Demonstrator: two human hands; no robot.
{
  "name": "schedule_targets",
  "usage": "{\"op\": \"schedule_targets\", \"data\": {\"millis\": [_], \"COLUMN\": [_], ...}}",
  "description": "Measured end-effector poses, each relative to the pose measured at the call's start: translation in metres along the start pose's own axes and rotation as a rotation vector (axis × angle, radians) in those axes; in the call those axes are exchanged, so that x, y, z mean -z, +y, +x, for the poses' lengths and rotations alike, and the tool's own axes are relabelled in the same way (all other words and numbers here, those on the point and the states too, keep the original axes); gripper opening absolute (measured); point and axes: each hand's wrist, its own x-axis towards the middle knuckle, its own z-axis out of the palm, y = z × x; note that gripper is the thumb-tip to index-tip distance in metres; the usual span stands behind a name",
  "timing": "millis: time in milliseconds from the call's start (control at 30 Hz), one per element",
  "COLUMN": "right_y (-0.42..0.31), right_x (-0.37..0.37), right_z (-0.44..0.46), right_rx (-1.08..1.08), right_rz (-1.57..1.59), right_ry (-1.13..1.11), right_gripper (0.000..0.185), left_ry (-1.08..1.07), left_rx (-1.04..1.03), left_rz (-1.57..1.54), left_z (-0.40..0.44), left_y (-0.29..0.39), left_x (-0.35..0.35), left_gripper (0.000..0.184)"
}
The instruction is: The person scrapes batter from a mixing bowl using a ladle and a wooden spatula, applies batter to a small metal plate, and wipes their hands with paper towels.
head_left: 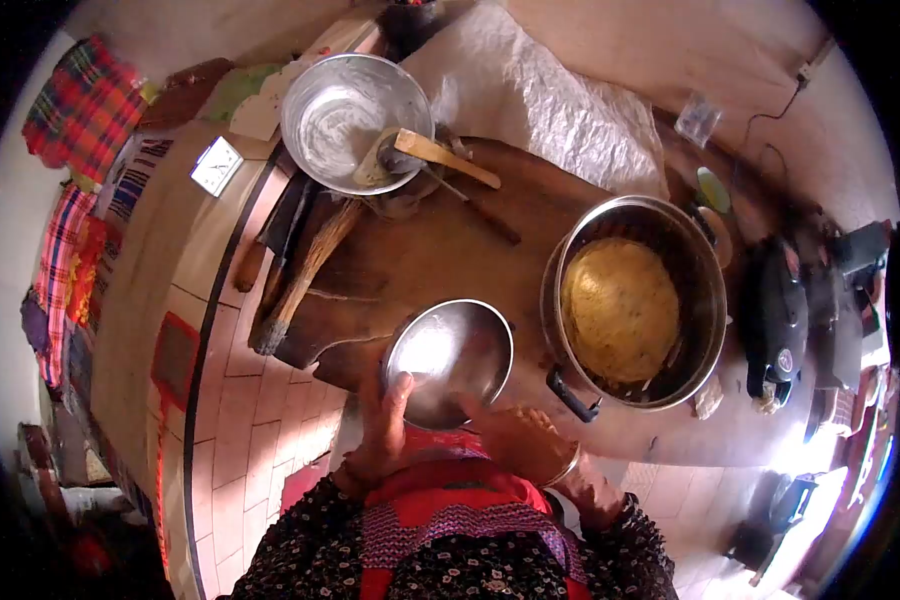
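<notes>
A shiny metal bowl (475,345) is tilted at the table's front edge, close to my body. My left hand (382,430) grips its left side, with the thumb over the rim. At the bowl's lower right is my right hand (520,440), smeared by motion. Its fingertips reach the rim or just inside; whether they hold anything is unclear. To the right stands a large metal pot (708,345) with black handles. A round yellow flatbread or cake (620,305) lies inside it.
A metal basin (320,110) with white residue stands at the back left, holding a wooden spatula (450,160) and a ladle (480,215). A straw brush (315,275) lies at the left edge. A white sack (540,100) lies behind; a black appliance (775,310) stands right.
</notes>
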Motion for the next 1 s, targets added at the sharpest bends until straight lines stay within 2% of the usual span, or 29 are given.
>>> {"op": "schedule_targets", "data": {"millis": [33,67,100,133,167,233,367,433,467,500,567,767,833,900,967,1000], "right_y": [-0.011,-0.015,-0.017,-0.019,-0.02,-0.018,-0.02,-0.015,-0.011,-0.007,0.005,0.081,0.108,0.143,0.178,0.197], "right_x": [0.002,0.0,-0.002,-0.005,-0.007,-0.01,0.01,0.011,0.011,0.01,0.014,0.002,-0.001,-0.02,-0.039,-0.043], "right_z": [0.003,0.004,0.003,0.001,-0.002,-0.011,-0.035,-0.051,-0.06,-0.073,-0.099,-0.214,-0.254,-0.294,-0.327,-0.338], "right_rx": [-0.053,-0.066,-0.017,0.022,-0.016,0.066,0.036,0.095,0.11,0.039,-0.07,-0.178,-0.476,-0.535,-0.59,-0.54], "right_rz": [-0.202,-0.201,-0.155,-0.108,-0.101,-0.091,-0.095,-0.144,-0.161,-0.142,-0.125,0.099,0.244,0.257,0.265,0.257], "right_ry": [-0.078,-0.084,-0.023,0.04,0.037,0.196,0.284,0.457,0.517,0.312,0.123,0.371,0.297,0.373,0.43,0.547], "right_gripper": [0.051,0.051,0.051,0.05,0.05,0.05,0.049,0.049,0.049,0.048,0.047,0.043,0.04,0.038,0.036,0.035], "left_ry": [-0.005,0.035,0.072,0.085,0.068,0.015,-0.042,-0.05,-0.032,-0.031,0.127,0.182,0.146,0.16,0.081,0.061], "left_rx": [0.005,0.001,0.001,-0.04,-0.01,-0.017,0.18,0.247,-0.189,-0.01,0.322,0.23,0.233,0.175,0.283,0.295], "left_rz": [-0.007,-0.019,-0.031,0.174,0.12,0.118,-0.291,-0.269,0.3,0.03,-0.576,-0.495,-0.49,-0.414,-0.463,-0.434], "left_z": [0.001,0.002,0.003,0.001,0.004,0.006,0.006,0.0,-0.002,-0.003,-0.003,-0.045,-0.069,-0.088,-0.112,-0.117], "left_y": [-0.003,-0.006,-0.009,-0.007,-0.013,-0.018,-0.017,-0.025,-0.026,-0.025,-0.015,0.008,0.013,0.004,0.006,-0.002], "left_x": [0.005,0.008,0.01,0.014,0.019,0.022,0.017,0.019,0.016,0.01,-0.007,-0.079,-0.114,-0.144,-0.186,-0.193], "left_gripper": [0.051,0.047,0.044,0.042,0.041,0.041,0.039,0.042,0.044,0.046,0.05,0.053,0.053,0.055,0.055,0.055]}}
